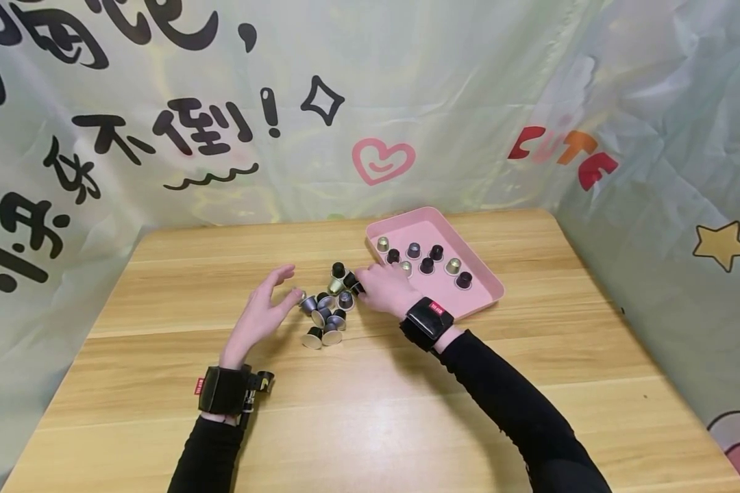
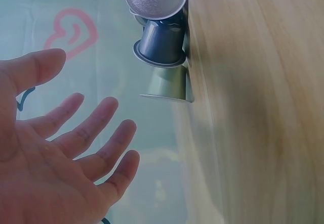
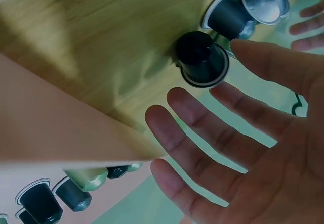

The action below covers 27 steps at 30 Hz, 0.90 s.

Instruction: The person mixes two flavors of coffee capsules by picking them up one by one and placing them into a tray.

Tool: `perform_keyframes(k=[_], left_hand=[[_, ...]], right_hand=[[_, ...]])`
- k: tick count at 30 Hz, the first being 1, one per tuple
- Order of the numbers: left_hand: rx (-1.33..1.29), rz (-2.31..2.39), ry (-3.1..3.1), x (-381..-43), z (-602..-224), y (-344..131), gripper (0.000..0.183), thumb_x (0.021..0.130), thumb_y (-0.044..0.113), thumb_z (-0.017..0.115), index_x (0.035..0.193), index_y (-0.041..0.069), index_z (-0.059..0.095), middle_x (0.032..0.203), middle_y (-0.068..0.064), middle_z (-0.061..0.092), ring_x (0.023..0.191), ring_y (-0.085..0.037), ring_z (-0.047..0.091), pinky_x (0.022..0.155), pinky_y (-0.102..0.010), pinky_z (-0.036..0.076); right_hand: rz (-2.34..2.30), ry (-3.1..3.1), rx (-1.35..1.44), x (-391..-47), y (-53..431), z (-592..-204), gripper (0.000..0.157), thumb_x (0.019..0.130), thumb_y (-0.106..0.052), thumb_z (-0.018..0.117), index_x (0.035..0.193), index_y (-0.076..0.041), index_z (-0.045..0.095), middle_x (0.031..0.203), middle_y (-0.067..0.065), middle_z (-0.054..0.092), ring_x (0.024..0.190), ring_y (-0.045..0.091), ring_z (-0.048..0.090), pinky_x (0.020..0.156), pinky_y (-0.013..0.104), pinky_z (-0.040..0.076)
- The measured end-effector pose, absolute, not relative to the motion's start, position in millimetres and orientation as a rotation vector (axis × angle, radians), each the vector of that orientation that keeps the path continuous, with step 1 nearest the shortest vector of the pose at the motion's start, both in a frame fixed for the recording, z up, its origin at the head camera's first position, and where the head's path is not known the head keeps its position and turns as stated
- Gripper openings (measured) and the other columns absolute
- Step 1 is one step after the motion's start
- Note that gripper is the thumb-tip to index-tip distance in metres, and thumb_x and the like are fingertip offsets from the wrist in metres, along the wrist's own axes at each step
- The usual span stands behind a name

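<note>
Several coffee capsules lie in a loose pile on the wooden table, among them a blue-grey one [image 2: 162, 43] and a pale green one [image 2: 169, 82]. My left hand [image 1: 259, 311] hovers at the pile's left side, fingers spread and nothing in its palm. From the right, my right hand [image 1: 390, 291] reaches to the pile's edge. In the right wrist view its thumb and index fingertips are right beside a black capsule [image 3: 195, 49], the fingers only slightly bent. Behind that hand sits a pink tray [image 1: 421, 224] with several capsules standing inside, such as a gold one [image 1: 453, 266].
The table [image 1: 358, 424] stretches toward the front, with its right edge beside a hanging printed cloth [image 1: 654, 287]. More of that cloth forms the backdrop behind the table. The tray's raised wall [image 3: 66, 118] runs close beneath the right hand.
</note>
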<state>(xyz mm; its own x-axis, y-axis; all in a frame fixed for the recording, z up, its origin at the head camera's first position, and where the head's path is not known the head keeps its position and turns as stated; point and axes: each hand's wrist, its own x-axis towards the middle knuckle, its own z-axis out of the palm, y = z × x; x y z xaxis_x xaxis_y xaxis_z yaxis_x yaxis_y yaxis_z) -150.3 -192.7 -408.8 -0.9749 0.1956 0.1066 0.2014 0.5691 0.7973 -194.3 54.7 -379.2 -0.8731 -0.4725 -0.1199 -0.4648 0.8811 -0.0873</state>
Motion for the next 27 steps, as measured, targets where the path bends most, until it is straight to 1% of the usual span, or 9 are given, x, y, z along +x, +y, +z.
perform_keyframes(k=[3,7,10,12,17,19,23,27], left_hand=[[-0.35,-1.41,-2.781,-150,-409,-193,0.059,0.101,0.022,0.06,0.152,0.004,0.037,0.154,-0.023,0.044,0.143,-0.044,0.039,0.118,-0.069,0.026],[-0.356,-1.409,-2.782,-150,-410,-193,0.059,0.101,0.022,0.06,0.152,0.003,0.036,0.154,-0.024,0.044,0.143,-0.045,0.04,0.117,-0.069,0.027],[-0.358,-1.413,-2.782,-150,-410,-193,0.06,0.101,0.023,0.06,0.152,0.004,0.036,0.154,-0.024,0.043,0.143,-0.045,0.04,0.117,-0.069,0.027],[-0.354,-1.421,-2.785,-150,-410,-194,0.06,0.101,0.024,0.06,0.153,0.004,0.036,0.155,-0.024,0.043,0.143,-0.044,0.039,0.117,-0.069,0.026],[-0.344,-1.434,-2.792,-150,-411,-194,0.061,0.101,0.025,0.059,0.153,0.004,0.035,0.156,-0.024,0.042,0.144,-0.044,0.038,0.118,-0.069,0.025],[-0.343,-1.435,-2.795,-150,-411,-194,0.061,0.101,0.025,0.059,0.153,0.004,0.035,0.156,-0.024,0.042,0.144,-0.044,0.038,0.118,-0.069,0.025],[-0.347,-1.437,-2.796,-150,-411,-195,0.061,0.101,0.024,0.06,0.153,0.004,0.035,0.156,-0.024,0.042,0.144,-0.044,0.038,0.118,-0.069,0.026],[-0.353,-1.427,-2.798,-150,-412,-194,0.061,0.101,0.024,0.06,0.153,0.005,0.035,0.155,-0.024,0.042,0.143,-0.044,0.039,0.118,-0.068,0.027]], right_hand=[[-0.021,2.907,-0.697,-197,50,-383,0.033,0.092,-0.022,0.07,0.123,-0.011,0.066,0.122,0.012,0.072,0.111,0.035,0.068,0.107,0.053,0.045],[0.03,2.912,-0.692,-202,44,-389,0.025,0.09,-0.016,0.07,0.114,-0.012,0.07,0.118,0.01,0.074,0.111,0.032,0.069,0.117,0.055,0.034],[0.066,2.917,-0.704,-205,41,-394,0.017,0.088,-0.013,0.07,0.105,-0.012,0.072,0.112,0.009,0.076,0.108,0.03,0.07,0.118,0.055,0.032],[0.103,2.917,-0.708,-206,39,-396,0.015,0.087,-0.011,0.07,0.101,-0.013,0.072,0.109,0.008,0.076,0.107,0.028,0.07,0.119,0.054,0.031],[0.17,2.916,-0.702,-207,37,-399,0.018,0.084,-0.007,0.069,0.1,-0.015,0.072,0.105,0.005,0.076,0.104,0.026,0.071,0.122,0.052,0.027],[0.175,2.924,-0.708,-206,37,-399,0.018,0.084,-0.008,0.069,0.1,-0.015,0.072,0.104,0.006,0.076,0.102,0.026,0.071,0.121,0.052,0.028],[0.139,2.942,-0.74,-205,39,-398,0.013,0.089,-0.014,0.069,0.102,-0.014,0.072,0.103,0.007,0.076,0.1,0.027,0.071,0.119,0.052,0.03],[0.054,2.968,-0.765,-202,44,-394,0.017,0.093,-0.022,0.07,0.106,-0.013,0.071,0.105,0.009,0.076,0.101,0.03,0.071,0.118,0.054,0.031]])
